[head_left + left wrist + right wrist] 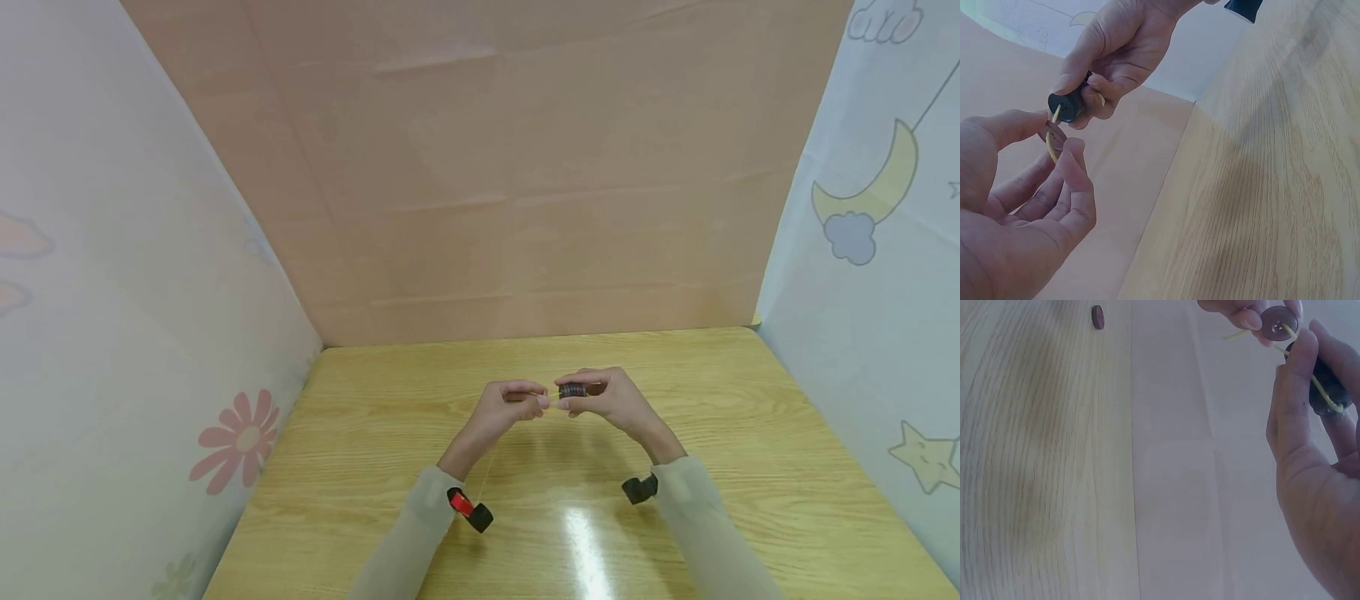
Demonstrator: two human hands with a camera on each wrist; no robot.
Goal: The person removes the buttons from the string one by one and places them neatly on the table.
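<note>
My left hand [504, 407] pinches a brown button [1271, 331] between thumb and fingertips, above the table. Yellow string [1320, 385] runs through the button's holes and on to a stack of buttons [572, 390]. That stack, dark at its end with several coloured layers, lies sideways in my right hand [613, 402], gripped by thumb and fingers. The two hands face each other, fingertips close together, with a short stretch of string between button and stack. A thin length of string also hangs below the left hand toward the wrist.
Another dark red button [1098, 317] stands out on the wooden table [360, 500] in the right wrist view. A brown paper-like panel [510, 183] rises behind the table, with printed pale walls [862, 333] left and right. Black wrist cameras [640, 490] sit by both sleeves.
</note>
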